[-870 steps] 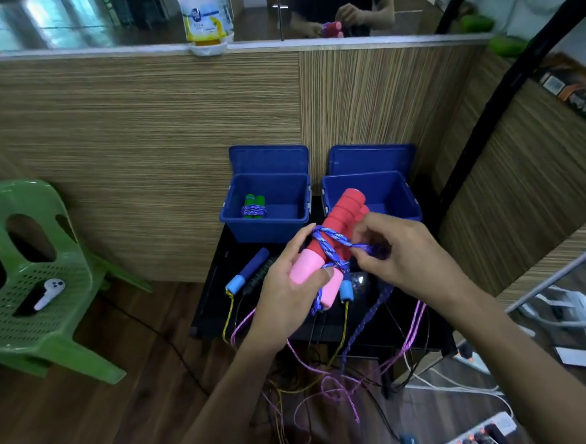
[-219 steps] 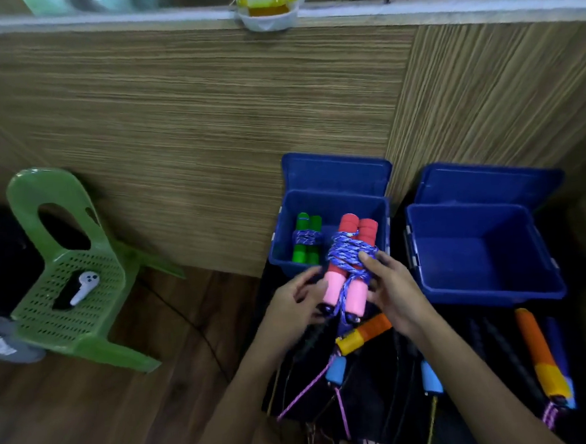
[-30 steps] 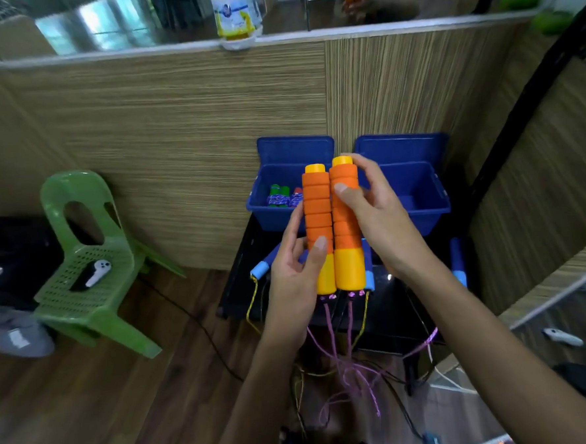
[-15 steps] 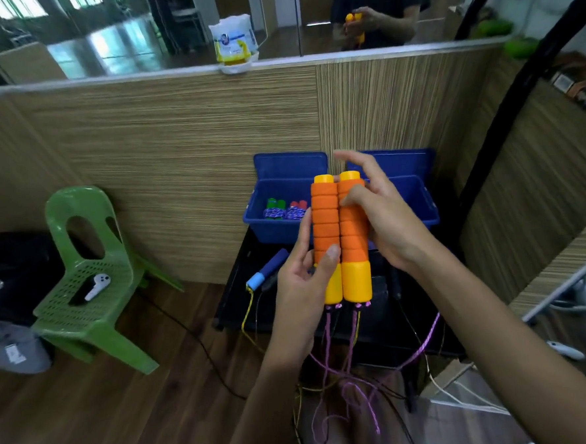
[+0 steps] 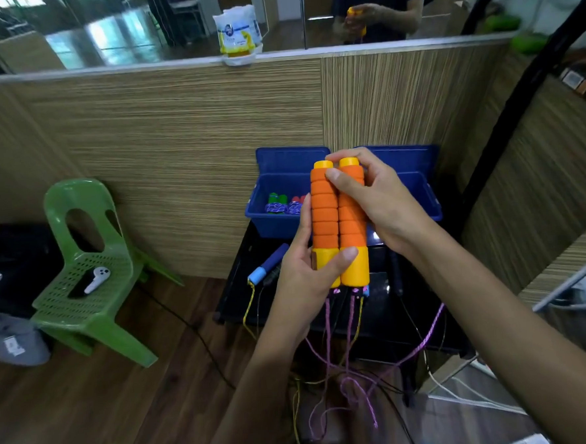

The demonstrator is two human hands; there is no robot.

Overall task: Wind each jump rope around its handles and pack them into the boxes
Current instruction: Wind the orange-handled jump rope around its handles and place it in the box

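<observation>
Both hands hold 2 orange foam handles [image 5: 339, 219] upright: left hand [image 5: 305, 279] grips low, right hand [image 5: 379, 202] pinches the top. They hide part of 2 blue plastic boxes [image 5: 267, 220] behind. A green plastic chair [image 5: 81, 269] stands far left.

Striated wood-grain partition wall [image 5: 183, 132] across the back, topped by a glass pane [image 5: 118, 30] full of bright reflections. Dark wood-plank floor [image 5: 101, 412] below, with a green plastic chair [image 5: 88, 268] left, against the partition.
</observation>
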